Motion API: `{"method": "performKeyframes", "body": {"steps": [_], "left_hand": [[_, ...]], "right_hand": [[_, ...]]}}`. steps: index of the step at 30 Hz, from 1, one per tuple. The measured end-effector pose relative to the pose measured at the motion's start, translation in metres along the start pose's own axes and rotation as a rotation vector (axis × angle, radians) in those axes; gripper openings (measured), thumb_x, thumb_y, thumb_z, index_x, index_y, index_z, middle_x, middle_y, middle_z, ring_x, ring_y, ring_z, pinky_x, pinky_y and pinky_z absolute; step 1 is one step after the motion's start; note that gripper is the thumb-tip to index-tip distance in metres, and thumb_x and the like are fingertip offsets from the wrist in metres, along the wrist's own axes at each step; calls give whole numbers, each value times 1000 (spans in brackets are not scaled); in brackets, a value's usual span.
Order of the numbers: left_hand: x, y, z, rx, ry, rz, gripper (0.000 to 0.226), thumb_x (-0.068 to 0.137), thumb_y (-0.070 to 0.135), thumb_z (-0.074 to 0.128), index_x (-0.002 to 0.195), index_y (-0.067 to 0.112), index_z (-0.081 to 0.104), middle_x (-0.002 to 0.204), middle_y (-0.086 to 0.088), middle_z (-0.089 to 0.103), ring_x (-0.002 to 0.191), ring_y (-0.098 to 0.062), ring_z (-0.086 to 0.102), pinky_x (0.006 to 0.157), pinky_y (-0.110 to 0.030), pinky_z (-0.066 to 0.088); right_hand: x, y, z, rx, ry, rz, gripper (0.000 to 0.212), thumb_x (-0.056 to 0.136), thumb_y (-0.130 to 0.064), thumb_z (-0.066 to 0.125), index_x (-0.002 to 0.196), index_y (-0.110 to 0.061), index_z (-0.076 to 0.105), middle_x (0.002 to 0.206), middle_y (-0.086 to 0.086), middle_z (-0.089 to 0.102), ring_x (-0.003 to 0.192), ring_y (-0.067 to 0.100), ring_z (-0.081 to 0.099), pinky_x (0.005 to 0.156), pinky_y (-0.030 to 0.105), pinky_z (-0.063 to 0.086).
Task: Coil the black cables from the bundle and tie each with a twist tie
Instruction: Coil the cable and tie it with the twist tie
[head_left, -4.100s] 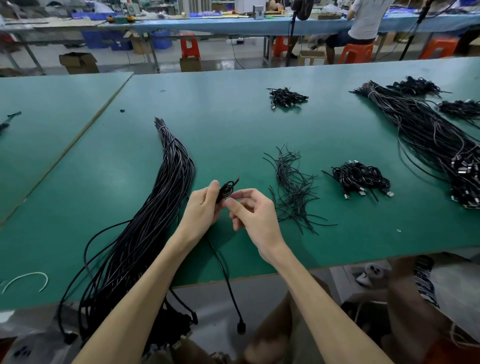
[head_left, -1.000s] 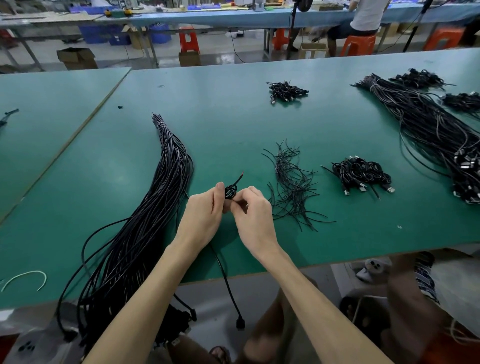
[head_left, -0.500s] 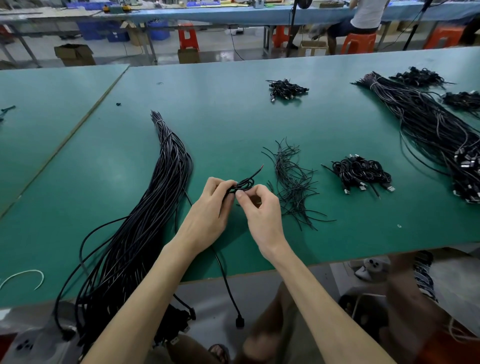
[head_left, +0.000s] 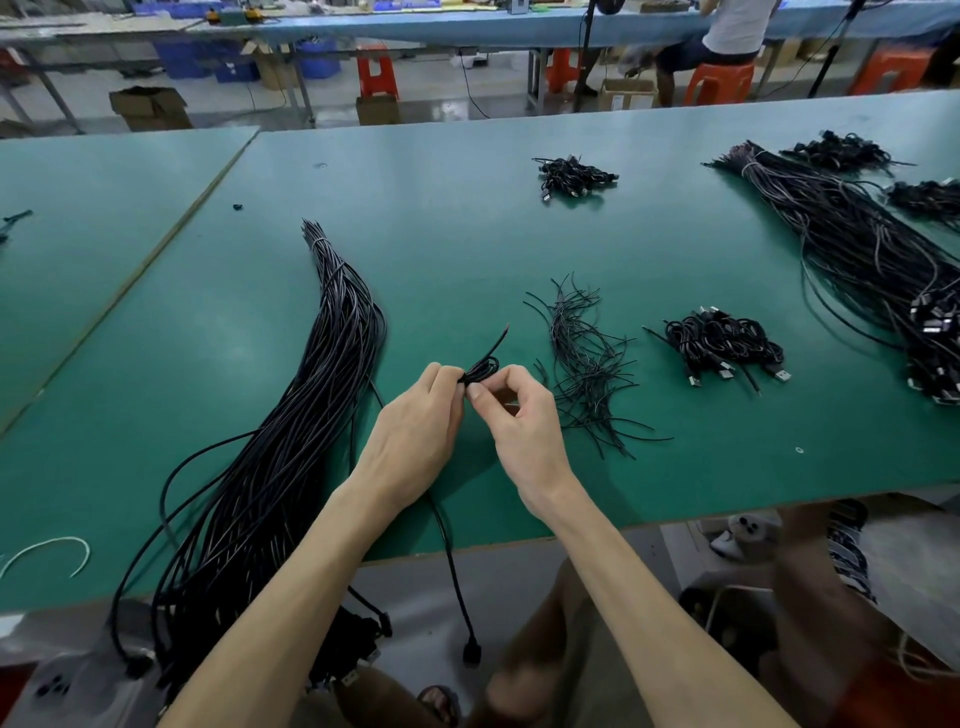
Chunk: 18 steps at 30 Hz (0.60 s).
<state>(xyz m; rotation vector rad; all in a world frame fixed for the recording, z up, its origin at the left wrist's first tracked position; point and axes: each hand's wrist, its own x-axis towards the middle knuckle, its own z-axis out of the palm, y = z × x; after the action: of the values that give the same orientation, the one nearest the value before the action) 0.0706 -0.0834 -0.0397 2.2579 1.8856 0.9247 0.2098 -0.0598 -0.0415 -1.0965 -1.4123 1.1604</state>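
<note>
A long bundle (head_left: 311, 415) of black cables lies on the green tabletop (head_left: 467, 234). Just right of the bundle, the left hand (head_left: 415, 431) has its grip closed around a small coiled cable (head_left: 480, 370), held above the tabletop. The cable's tail hangs past the near edge. Right of the bundle again, the right hand (head_left: 524, 426) pinches the cable between thumb and forefinger. Farther right of the bundle lie loose twist ties (head_left: 587, 364), then a heap of tied coils (head_left: 722, 343).
</note>
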Motion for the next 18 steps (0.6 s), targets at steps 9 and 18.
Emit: {"method": "performKeyframes", "body": {"steps": [9,18], "left_hand": [[5,-13,2,-279,-45,-114,32,111,35,34,88,21,51,74,7,57,69,-14,52,64,-33,41],[7,-13,2,-451,32,-155,32,108,29,51,78,35,56,64,16,55,57,-6,43,55,-22,36]], "right_hand": [[0,-2,0,-48,-24,-34,14,99,-13,67,88,-7,62,92,12,67,85,23,61,74,19,49],[-1,-4,3,-70,-26,-49,15,100,-11,65,88,-2,61,93,15,64,84,25,58,77,29,49]]}}
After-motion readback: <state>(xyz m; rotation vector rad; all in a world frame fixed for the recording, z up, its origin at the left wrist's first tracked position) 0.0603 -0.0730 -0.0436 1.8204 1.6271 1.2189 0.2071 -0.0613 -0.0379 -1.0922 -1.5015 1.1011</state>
